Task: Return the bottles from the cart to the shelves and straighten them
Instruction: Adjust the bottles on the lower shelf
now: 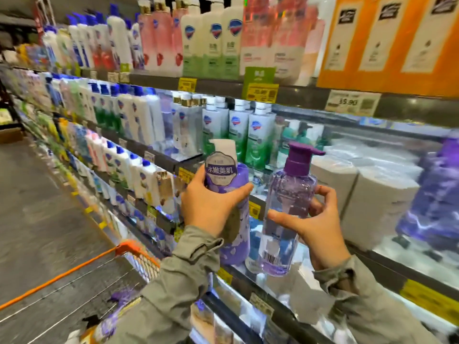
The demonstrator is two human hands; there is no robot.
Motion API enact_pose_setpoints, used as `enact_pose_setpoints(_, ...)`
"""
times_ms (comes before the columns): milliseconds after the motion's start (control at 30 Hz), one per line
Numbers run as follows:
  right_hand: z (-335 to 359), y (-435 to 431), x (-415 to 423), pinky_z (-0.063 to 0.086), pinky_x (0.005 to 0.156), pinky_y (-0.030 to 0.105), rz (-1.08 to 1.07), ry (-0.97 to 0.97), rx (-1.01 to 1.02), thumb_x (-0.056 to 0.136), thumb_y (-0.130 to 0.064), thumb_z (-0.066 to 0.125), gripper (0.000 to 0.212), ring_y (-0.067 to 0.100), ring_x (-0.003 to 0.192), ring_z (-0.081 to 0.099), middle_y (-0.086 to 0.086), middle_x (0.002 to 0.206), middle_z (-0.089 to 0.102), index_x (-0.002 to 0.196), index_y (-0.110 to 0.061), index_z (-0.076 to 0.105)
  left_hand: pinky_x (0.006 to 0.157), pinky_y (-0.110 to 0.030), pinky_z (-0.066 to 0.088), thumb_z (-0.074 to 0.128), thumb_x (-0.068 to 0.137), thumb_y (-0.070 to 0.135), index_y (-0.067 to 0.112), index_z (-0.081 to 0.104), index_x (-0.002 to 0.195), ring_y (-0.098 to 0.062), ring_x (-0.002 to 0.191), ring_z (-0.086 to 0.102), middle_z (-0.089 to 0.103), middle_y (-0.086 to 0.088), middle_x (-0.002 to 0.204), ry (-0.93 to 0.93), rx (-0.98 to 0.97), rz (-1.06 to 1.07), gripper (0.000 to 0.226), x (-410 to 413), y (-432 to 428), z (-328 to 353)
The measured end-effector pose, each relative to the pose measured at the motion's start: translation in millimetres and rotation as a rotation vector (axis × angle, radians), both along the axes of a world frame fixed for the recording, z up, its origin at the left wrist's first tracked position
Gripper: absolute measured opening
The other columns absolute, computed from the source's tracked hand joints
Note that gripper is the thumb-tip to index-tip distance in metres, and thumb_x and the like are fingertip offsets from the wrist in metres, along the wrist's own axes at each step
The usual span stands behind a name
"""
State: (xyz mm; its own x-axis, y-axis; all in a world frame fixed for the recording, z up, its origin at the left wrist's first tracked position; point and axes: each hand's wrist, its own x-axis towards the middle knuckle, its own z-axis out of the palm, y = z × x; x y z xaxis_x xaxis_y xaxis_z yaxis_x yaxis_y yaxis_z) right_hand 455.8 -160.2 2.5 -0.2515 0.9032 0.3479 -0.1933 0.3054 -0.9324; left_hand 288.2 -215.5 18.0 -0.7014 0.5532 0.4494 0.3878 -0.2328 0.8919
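Left hand (211,207): gripping one floral bottle (237,242), fingers curling round it.
Right hand (320,227): clasping one clear bottle (285,214) likewise.
Axes: both standing upright, pumps up; clear spout pointing right.
Place: hovering before shelves (161,80), beside cart (134,254).

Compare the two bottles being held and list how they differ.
The flowered bottle in the left hand is opaque purple; the clear bottle in the right hand is see-through, showing pale purple liquid.
The flowered bottle has a white pump, the clear bottle a purple one.
The flowered bottle shows a grey badge with writing; the clear bottle shows a barcode.
Both are pump bottles, held roughly upright before the shelves.
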Motion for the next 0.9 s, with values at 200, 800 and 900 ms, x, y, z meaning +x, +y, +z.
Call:
enact_pose_setpoints(200,-1.3,11.4,34.4,0.055,0.084,0.051,-0.171,0.032,-0.034,0.035,-0.016,0.086,0.085,0.019,0.086,0.071,0.003,0.095,0.070,0.107,-0.019,0.040,0.082,-0.032,0.055,0.086,0.041,0.052,0.022,0.067,0.111,-0.010,0.092,0.066,0.072,0.008,0.098,0.058,-0.038,-0.141,0.078,34.8,45.3,2.7)
enact_pose_setpoints(800,-2.1,2.1,157.5,0.052,0.085,0.055,-0.817,0.007,-0.008,0.036,-0.014,0.096,0.087,0.027,0.091,0.070,0.007,0.098,0.072,0.107,-0.020,0.045,0.075,-0.027,0.056,0.082,0.038,0.051,0.026,0.066,0.092,-0.006,0.082,0.067,0.072,0.015,0.087,-0.021,0.061,-0.905,0.061,156.1,124.0,14.3)
enact_pose_setpoints(900,-0.7,0.4,175.5,0.052,0.086,0.053,-0.890,-0.009,-0.012,0.027,-0.046,0.096,0.095,0.029,0.097,0.067,0.010,0.105,0.069,0.105,-0.028,0.046,0.078,-0.030,0.057,0.082,0.038,0.052,0.026,0.067,0.099,-0.005,0.085,0.068,0.072,0.017,0.091,0.000,0.070,-0.966,0.067,177.3,124.8,12.8)
